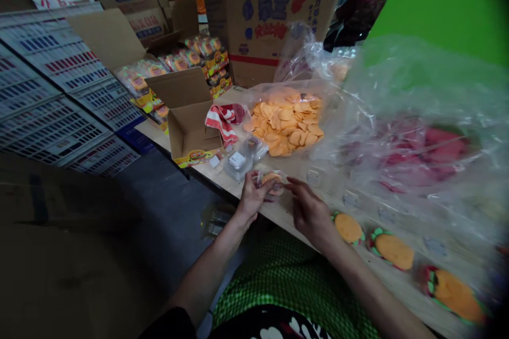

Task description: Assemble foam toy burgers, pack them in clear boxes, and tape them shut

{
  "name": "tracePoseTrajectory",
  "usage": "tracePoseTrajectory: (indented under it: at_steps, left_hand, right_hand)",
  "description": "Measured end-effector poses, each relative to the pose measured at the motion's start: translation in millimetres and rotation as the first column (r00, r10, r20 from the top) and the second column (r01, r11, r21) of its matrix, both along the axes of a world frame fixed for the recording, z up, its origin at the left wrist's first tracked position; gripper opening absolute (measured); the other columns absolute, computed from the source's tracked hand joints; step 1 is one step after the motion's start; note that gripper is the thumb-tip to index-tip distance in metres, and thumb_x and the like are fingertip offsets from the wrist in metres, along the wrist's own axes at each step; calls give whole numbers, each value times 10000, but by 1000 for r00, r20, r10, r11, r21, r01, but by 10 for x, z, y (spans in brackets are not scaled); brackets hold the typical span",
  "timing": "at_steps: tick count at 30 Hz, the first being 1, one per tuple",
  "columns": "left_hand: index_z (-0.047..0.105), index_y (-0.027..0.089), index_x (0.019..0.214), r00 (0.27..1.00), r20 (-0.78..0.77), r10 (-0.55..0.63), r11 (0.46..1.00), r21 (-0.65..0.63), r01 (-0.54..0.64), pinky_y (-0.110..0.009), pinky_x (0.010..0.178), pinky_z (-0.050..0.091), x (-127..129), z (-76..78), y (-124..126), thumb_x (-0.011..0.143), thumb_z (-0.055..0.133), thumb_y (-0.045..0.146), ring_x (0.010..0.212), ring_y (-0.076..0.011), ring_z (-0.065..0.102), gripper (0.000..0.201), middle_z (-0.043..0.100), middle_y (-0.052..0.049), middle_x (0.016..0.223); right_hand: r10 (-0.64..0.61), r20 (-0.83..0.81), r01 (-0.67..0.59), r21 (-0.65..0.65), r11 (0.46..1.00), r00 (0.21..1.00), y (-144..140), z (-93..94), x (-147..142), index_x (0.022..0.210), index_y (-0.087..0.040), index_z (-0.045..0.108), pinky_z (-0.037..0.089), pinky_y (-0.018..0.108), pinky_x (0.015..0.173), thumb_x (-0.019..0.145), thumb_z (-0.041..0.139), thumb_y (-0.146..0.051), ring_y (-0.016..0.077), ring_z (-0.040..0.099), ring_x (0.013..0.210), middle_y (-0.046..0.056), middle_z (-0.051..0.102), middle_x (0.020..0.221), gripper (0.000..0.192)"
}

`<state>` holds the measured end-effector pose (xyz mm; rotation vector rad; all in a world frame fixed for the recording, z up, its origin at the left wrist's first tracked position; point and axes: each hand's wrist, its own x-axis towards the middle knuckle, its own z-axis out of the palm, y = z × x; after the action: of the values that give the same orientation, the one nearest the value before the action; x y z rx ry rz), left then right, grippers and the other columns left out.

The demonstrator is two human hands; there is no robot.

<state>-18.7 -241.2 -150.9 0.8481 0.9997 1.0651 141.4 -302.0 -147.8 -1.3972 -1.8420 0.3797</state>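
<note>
My left hand (251, 198) is closed around the left side of a small clear plastic box (265, 198), its thumb lying over the top. Inside the box shows an orange burger-shaped gummy (271, 179). My right hand (308, 206) meets the box's right edge with its fingertips, the other fingers curled in. Just beyond my left hand sit more clear boxes (237, 161) with pale labels. To the right of my right hand, layered burger gummies (348, 228) with orange tops and green and red edges lie in a row along the table edge.
A clear bag of orange discs (288, 122) lies open behind the hands, with a bag of red pieces (441, 148) to its right. An open carton (191, 130), a striped cloth (220, 122) and packed burger boxes (186, 58) stand left. Plastic crates (71, 90) are stacked beyond.
</note>
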Motion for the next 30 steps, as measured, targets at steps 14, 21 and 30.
tracePoseTrajectory:
  at_steps: [14, 21, 30]
  left_hand:
    - [559, 192, 1047, 823, 53, -565, 823, 108, 558, -207, 673, 507, 649, 598, -442, 587, 891, 301, 723, -103, 602, 577, 625, 5, 906]
    - [586, 178, 997, 781, 64, -621, 784, 45, 619, -210, 657, 512, 894, 639, -542, 532, 923, 273, 689, -99, 612, 582, 646, 7, 873]
    - [646, 146, 915, 763, -99, -638, 760, 80, 645, -200, 619, 511, 955, 706, -596, 533, 930, 291, 637, -89, 595, 497, 647, 13, 772]
  right_hand:
    - [-207, -319, 85, -357, 930, 925, -653, 644, 750, 757, -231, 416, 370, 280, 621, 958, 448, -545, 163, 428, 689, -14, 450, 734, 373]
    - [-289, -355, 138, -393, 909, 889, -932, 639, 912, 761, -227, 427, 355, 271, 611, 970, 458, -561, 154, 411, 681, -25, 434, 719, 395]
    - [-278, -452, 106, -370, 923, 847, -987, 576, 924, 735, -222, 410, 333, 275, 633, 940, 483, -589, 152, 387, 696, -28, 394, 724, 426]
